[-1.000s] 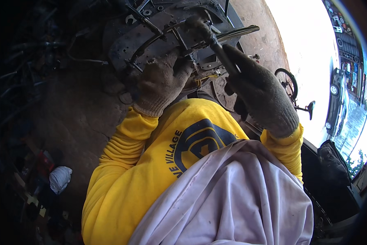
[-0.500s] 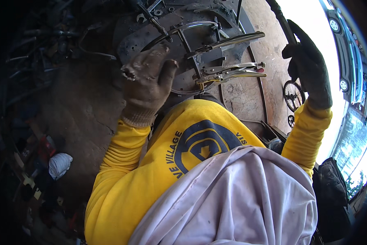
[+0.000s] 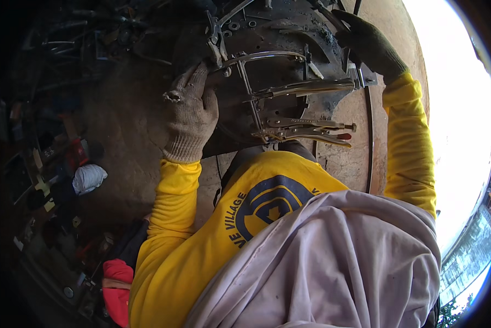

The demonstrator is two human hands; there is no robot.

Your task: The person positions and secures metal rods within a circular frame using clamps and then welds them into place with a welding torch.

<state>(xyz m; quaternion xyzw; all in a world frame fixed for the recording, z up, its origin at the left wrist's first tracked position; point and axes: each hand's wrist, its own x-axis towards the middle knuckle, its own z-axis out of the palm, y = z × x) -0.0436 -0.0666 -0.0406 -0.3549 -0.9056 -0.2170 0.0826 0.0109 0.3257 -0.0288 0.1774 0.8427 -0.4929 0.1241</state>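
Note:
My left hand (image 3: 193,112), in a worn brown knitted glove with a frayed hole, is raised beside the left end of a curved metal rod (image 3: 264,56). Its fingers are stretched out and the thumb stands apart, with nothing visible in it. At the far right of the metal bench my gloved right hand (image 3: 368,46) is closed around a dark, long-handled tool (image 3: 326,15), whose far end is out of clear view. Locking pliers (image 3: 311,87) and a second pair with a red lever (image 3: 308,130) clamp the metal framework. Another clamp (image 3: 215,41) grips near the rod's left end.
The dark metal bench plate (image 3: 281,35) carries loose washers (image 3: 234,25). Scrap metal (image 3: 65,46) lies in shadow at the left. A white bundle (image 3: 89,179) is on the floor, and something red (image 3: 117,290) is at lower left. Bright daylight fills the right side.
My right hand has come inward and away from me with the dark tool, now over the bench's right side. My left hand has turned, fingers pointing farther forward. The view has shifted.

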